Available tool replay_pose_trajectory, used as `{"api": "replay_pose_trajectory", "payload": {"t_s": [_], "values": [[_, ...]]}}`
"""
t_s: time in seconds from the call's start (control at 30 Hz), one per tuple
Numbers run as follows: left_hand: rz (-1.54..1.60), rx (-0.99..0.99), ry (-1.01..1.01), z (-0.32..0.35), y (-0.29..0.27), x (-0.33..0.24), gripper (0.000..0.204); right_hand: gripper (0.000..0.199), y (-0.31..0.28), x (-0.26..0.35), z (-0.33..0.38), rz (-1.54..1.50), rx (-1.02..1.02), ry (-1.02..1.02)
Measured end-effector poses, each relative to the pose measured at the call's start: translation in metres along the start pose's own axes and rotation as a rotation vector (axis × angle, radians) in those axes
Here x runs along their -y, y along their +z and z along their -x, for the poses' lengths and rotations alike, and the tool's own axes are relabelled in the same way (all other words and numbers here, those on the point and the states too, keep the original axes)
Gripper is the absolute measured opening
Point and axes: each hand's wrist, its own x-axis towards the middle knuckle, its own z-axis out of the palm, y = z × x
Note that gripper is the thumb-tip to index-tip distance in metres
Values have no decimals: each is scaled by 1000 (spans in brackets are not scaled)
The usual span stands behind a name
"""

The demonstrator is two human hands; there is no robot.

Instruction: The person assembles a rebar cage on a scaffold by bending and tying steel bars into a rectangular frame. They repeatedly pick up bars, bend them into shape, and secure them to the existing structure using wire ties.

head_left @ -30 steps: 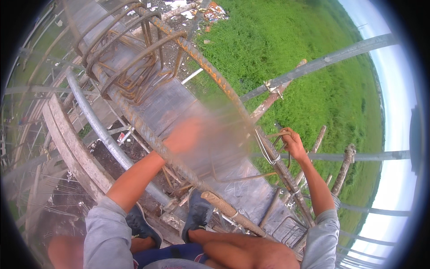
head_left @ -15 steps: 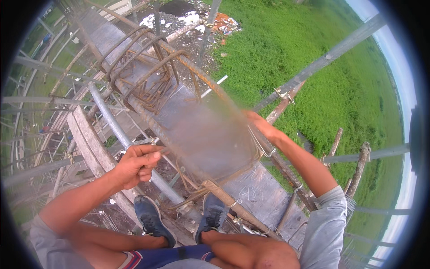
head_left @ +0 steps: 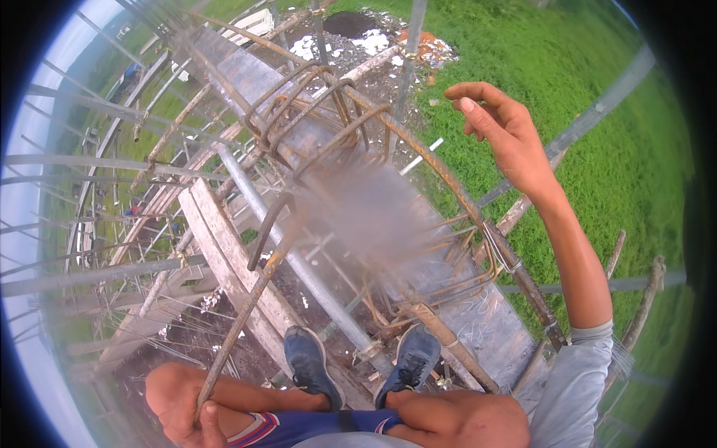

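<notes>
Low at the left, beside my knee, my left hand (head_left: 196, 427) is closed round the lower end of a rusty steel bar (head_left: 250, 306). The bar slants up and away to the right; its far end bends into a hook, partly blurred. My right hand (head_left: 511, 138) is raised over the grass, holding nothing, with its fingers loosely curled and the thumb apart. Below it runs a long rusty rebar (head_left: 422, 149), wire-tied to a dark pole. Bent rebar stirrups (head_left: 317, 123) hang bunched on the long bars beyond, and more stirrups (head_left: 463, 280) lie nearer to me.
My shoes (head_left: 310, 366) stand among poles above the ground. A long grey formwork panel (head_left: 478, 328) runs under the rebar. To the left are weathered planks (head_left: 235, 257), a metal pipe (head_left: 254, 194) and scaffold poles. A diagonal pole (head_left: 597, 108) crosses at right. Rubble (head_left: 373, 41) lies below, far off.
My left hand has dropped to my knee and now grips the hooked bar. My right hand has left the long rebar and lifted up and to the right. The view has swung left.
</notes>
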Motion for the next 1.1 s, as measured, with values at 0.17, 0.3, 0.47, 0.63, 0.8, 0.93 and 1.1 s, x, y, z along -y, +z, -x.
{"api": "replay_pose_trajectory", "payload": {"t_s": [0.17, 0.3, 0.47, 0.63, 0.8, 0.93, 1.1], "values": [[-406, 113, 690, -19, -15, 0, 25, 95, 66, 55, -3, -192, 679, 368], [-340, 156, 738, -21, -2, 8, 23, 100, 117, 40, -3, -175, 761, 127], [-278, 233, 716, -9, 19, 18, 33, 76, 134, 20, 12, -101, 762, 63], [-362, 213, 749, -1, 23, 21, 38, 49, 134, 42, 16, 155, 672, -39], [-371, 267, 811, -9, 11, 30, 39, 30, 123, 68, 22, 323, 485, -227], [-454, 292, 881, -20, 6, 30, 36, 20, 125, 73, 19, 143, 489, -182], [-385, 302, 730, 3, 36, 5, 38, 17, 116, 71, 24, 120, 462, -251]]}}
